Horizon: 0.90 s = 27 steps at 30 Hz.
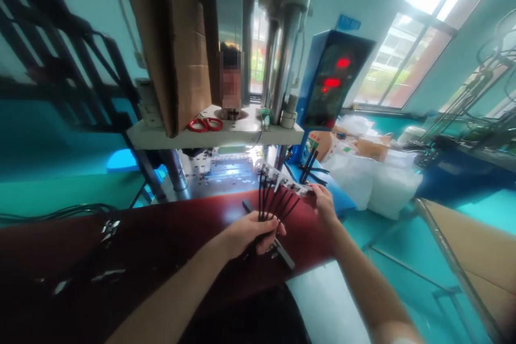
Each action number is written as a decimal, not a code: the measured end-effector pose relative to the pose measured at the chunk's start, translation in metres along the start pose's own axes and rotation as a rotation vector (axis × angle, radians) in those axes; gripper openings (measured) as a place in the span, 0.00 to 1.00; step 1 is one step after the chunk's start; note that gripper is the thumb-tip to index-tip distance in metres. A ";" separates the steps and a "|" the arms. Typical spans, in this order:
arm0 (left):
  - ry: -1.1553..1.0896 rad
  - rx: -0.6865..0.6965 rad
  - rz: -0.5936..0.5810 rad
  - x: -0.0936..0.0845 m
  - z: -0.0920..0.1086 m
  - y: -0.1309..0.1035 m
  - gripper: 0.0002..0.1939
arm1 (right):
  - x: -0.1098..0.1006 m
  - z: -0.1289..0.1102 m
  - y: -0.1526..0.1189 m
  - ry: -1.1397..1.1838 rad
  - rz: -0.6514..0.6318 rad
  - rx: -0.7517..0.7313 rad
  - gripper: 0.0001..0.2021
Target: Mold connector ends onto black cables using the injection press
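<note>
My left hand (258, 231) is closed around a bunch of thin black cables (269, 199), which fan upward from the fist. Their upper ends meet a metal bar with several notched blocks (284, 178). At the bar's right end, the fingers of my right hand (322, 201) grip it, so it hangs tilted above the dark red tabletop (217, 220). Beneath my left hand lies a dark flat bar (284, 255), partly covered by the hand. Whether the cable ends are fixed in the blocks is too small to tell.
A press with a lit metal bed (229, 169) stands ahead, red scissors (205, 123) on its plate. A blue control box (338, 80) is at its right, near white sacks (358, 177). Cables with metal ends (108, 226) lie left. Behind the press is a person (231, 78).
</note>
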State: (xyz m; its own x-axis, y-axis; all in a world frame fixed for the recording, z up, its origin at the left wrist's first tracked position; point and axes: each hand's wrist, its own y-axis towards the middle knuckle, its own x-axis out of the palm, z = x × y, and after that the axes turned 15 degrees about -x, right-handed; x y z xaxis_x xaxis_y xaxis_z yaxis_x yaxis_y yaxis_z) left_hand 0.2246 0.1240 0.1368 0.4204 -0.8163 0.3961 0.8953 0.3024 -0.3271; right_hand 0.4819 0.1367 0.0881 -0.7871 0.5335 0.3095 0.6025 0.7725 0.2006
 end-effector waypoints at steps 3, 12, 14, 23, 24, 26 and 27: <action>0.108 0.008 0.095 0.004 0.002 0.004 0.16 | -0.025 -0.003 -0.023 -0.033 -0.027 0.051 0.12; 0.252 0.003 0.155 0.013 0.006 -0.001 0.20 | -0.046 -0.017 -0.054 -1.090 -0.557 -0.496 0.07; 0.250 0.000 0.144 0.013 0.005 -0.001 0.20 | -0.030 -0.043 -0.061 -1.035 -0.523 -0.623 0.10; 0.302 0.030 0.136 0.019 0.003 -0.002 0.22 | 0.045 -0.136 -0.080 -1.185 -0.534 -1.255 0.07; 0.307 0.032 0.139 0.020 0.004 -0.002 0.22 | 0.045 -0.135 -0.077 -1.177 -0.547 -1.261 0.07; 0.332 0.033 0.169 0.020 0.005 -0.002 0.22 | 0.039 -0.134 -0.071 -1.103 -0.497 -1.267 0.09; 0.359 0.039 0.193 0.020 0.006 -0.002 0.21 | 0.034 -0.135 -0.068 -1.065 -0.432 -1.262 0.09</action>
State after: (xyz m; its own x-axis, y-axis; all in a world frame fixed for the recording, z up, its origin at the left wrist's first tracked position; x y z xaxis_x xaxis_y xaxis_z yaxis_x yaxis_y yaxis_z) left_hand 0.2320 0.1096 0.1502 0.5093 -0.8606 0.0034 0.8127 0.4796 -0.3308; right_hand 0.4323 0.0555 0.2104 -0.3269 0.7559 -0.5672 -0.3524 0.4594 0.8153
